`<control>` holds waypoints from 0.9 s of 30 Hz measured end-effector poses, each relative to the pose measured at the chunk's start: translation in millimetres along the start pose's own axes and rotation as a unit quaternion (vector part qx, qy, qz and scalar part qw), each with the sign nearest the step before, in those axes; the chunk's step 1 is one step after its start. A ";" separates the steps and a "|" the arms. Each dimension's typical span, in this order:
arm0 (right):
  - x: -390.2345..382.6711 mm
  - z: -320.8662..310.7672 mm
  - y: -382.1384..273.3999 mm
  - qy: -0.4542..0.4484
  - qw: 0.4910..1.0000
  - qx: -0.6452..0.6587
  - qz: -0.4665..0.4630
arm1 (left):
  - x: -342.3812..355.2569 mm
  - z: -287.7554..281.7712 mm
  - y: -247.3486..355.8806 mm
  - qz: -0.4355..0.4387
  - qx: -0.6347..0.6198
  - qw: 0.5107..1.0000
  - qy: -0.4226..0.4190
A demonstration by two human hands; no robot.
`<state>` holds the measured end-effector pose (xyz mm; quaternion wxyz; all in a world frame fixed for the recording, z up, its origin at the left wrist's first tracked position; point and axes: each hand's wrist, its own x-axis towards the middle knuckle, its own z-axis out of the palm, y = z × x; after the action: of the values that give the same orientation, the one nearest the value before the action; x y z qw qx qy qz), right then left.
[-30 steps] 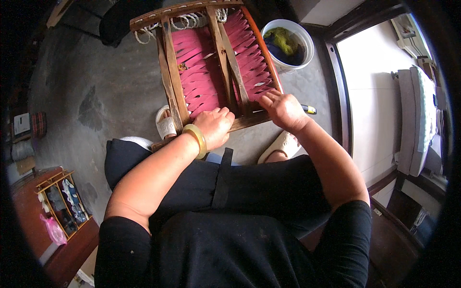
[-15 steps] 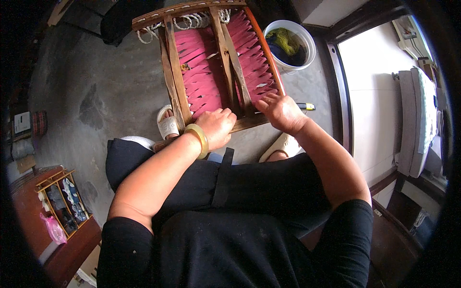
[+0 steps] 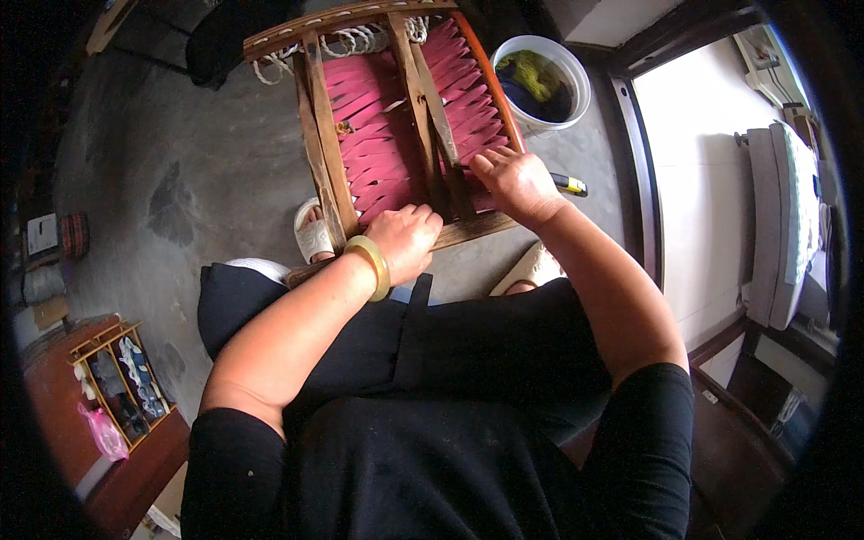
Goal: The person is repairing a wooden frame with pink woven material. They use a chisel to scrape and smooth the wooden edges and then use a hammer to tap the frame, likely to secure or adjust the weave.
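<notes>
A wooden seat frame (image 3: 324, 144) leans in front of me, with pink fabric strips (image 3: 378, 153) laced across it and white cord (image 3: 360, 38) wound at its far rail. My left hand (image 3: 405, 238), a pale bangle on its wrist, is closed over the near rail at the frame's lower edge. Closed fingers of my right hand (image 3: 517, 184) are at the strips by the near right corner. Out past that wrist sticks the yellow-and-black end of what looks like a utility knife (image 3: 570, 185); the palm hides most of it.
Right of the frame stands a white bucket (image 3: 580, 94) with dark and yellow-green material inside. My slippered feet are on the grey concrete floor (image 3: 216, 153). A doorway (image 3: 643, 207) opens on the right. At lower left, a wooden rack (image 3: 126, 378) sits beside a pink bag (image 3: 103, 434).
My right hand has moved up and slightly left along the strips, carrying the yellow-and-black tool. My left hand has stayed on the rail. The frame has shifted slightly.
</notes>
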<state>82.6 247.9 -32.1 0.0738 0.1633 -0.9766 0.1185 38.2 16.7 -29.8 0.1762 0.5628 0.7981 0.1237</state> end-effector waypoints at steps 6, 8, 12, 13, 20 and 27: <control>-9.7 -0.2 -6.3 -0.017 0.999 0.027 -0.032 | 0.0 2.4 -1.3 0.004 0.002 1.000 -0.011; -14.8 -0.5 -11.7 -0.025 0.998 0.026 -0.059 | 1.0 -5.5 -2.5 -0.005 0.005 0.999 -0.033; -23.7 -4.4 -14.7 -0.036 0.996 0.043 -0.076 | 1.7 -4.0 1.4 -0.018 0.004 0.999 -0.043; -21.4 -4.8 -14.8 -0.040 0.996 0.029 -0.076 | 1.7 -5.0 -0.1 -0.019 0.004 0.999 -0.043; -7.3 -5.0 -6.0 -0.004 1.000 0.001 0.015 | 2.0 5.1 -2.3 -0.003 0.001 1.000 -0.024; 33.0 -1.1 13.9 -0.009 0.997 -0.067 -0.030 | 2.1 4.4 -2.2 -0.008 -0.007 1.000 -0.015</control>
<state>47.1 251.1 -27.8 0.0796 0.1885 -0.9776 0.0488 37.6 18.0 -35.0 0.1935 0.5571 0.7988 0.1192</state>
